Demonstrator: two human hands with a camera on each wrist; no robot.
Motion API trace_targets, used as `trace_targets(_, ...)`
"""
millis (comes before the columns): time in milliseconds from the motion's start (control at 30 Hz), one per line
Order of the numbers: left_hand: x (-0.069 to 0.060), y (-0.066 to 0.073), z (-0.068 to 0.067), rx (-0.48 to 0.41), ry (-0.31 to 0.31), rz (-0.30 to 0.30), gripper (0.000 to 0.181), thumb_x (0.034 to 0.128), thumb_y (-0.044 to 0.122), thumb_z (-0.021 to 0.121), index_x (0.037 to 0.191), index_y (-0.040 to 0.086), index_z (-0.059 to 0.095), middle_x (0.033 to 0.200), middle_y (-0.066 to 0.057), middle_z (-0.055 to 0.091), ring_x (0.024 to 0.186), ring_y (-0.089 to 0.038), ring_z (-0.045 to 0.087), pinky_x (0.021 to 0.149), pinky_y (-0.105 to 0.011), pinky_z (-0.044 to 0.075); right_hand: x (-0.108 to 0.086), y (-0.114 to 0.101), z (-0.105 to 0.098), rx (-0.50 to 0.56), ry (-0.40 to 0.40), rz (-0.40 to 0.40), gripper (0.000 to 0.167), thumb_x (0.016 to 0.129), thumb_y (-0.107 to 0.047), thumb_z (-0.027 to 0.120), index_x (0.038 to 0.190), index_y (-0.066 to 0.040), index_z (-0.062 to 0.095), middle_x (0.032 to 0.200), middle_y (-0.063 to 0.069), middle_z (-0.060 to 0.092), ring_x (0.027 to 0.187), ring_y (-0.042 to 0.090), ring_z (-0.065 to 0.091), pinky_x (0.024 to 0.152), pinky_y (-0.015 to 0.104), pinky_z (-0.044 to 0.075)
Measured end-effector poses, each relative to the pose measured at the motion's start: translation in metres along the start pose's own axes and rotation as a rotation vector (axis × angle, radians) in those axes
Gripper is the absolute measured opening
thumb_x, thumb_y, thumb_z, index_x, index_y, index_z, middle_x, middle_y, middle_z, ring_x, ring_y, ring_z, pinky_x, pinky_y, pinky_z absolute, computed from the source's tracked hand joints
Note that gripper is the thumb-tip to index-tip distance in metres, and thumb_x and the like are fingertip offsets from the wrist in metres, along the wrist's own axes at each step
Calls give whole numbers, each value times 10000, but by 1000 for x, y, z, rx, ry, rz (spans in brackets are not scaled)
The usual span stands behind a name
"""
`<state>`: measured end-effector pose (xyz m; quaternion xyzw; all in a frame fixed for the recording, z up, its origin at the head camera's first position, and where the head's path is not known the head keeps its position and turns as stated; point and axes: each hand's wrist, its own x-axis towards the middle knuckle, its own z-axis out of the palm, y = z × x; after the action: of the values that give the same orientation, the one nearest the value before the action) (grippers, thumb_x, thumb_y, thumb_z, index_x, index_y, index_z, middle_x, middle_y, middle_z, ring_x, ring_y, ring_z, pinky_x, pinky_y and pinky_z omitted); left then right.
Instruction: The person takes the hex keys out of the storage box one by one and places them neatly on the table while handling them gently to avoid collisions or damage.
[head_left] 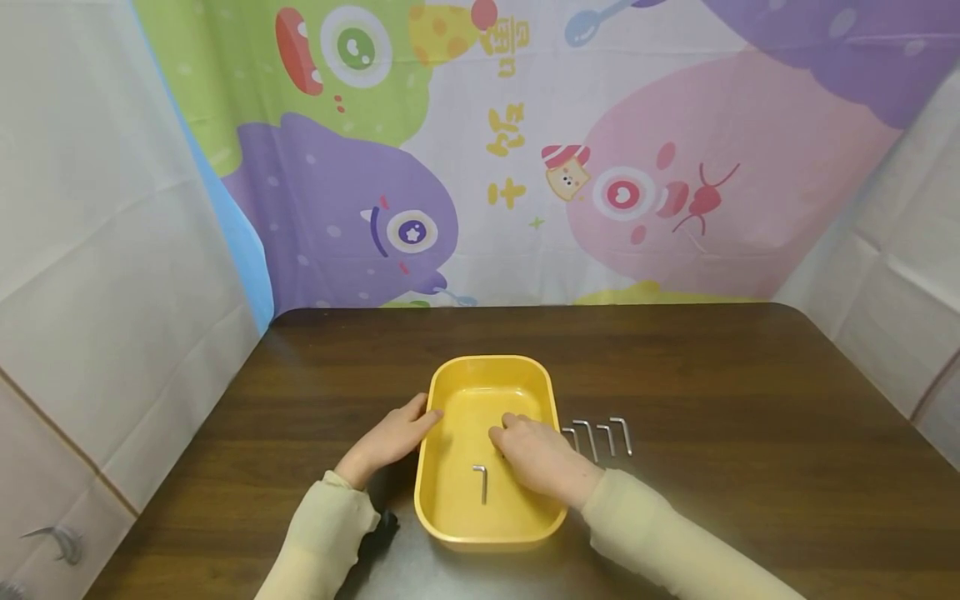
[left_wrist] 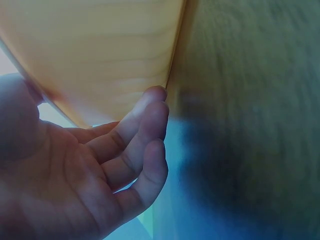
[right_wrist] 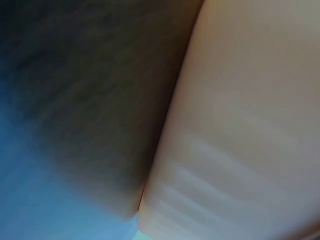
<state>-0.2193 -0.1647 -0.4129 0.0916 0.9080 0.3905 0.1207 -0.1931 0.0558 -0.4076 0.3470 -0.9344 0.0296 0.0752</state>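
Observation:
A yellow rectangular tray (head_left: 491,533) with rounded corners rests on the table. My left hand (head_left: 392,437) holds its left side, thumb over the rim and fingers along the outer wall. In the left wrist view, the bent fingers of the left hand (left_wrist: 112,155) lie against that wall. My right hand (head_left: 542,457) reaches over the right rim into the tray, fingers bent down near the floor; what they hold is hidden. One silver hex key (head_left: 483,485) lies in the tray, left of that hand. The right wrist view shows only the tray's outer wall (right_wrist: 240,125), blurred.
Several silver hex keys (head_left: 600,437) lie in a row right of the tray, partly behind the right hand. A dark object (head_left: 386,527) sits by the left sleeve. The brown table (head_left: 712,367) ends at a cartoon-printed cloth (head_left: 525,250), with pale cloths at both sides.

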Motion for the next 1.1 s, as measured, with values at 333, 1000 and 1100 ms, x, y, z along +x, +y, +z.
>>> trace_targets(333, 1, -2, 0, 2, -6, 11, 402, 952, 350, 405, 1248, 81, 447, 864, -39, 614, 731, -122, 564, 708, -317, 450, 0, 2, -1, 45, 21, -2, 110, 732, -43, 614, 752, -136, 559, 707, -12, 433, 595, 134, 446, 509, 257, 375)
trace_targets(1000, 1, -3, 0, -19, -16, 6, 370, 952, 346, 407, 1221, 94, 447, 844, -40, 611, 715, -137, 571, 693, -302, 450, -1, 5, -7, 359, 220, 75, 202, 685, 5, 568, 794, -143, 484, 738, -69, 405, 672, 77, 407, 608, 204, 378)
trace_targets(1100, 1, -2, 0, -8, -14, 6, 383, 953, 351, 404, 1234, 95, 444, 864, -40, 614, 729, -133, 571, 708, -305, 450, -4, 7, -11, 412, 274, 88, 193, 707, 5, 571, 809, -139, 493, 745, -69, 410, 676, 63, 406, 612, 192, 383)
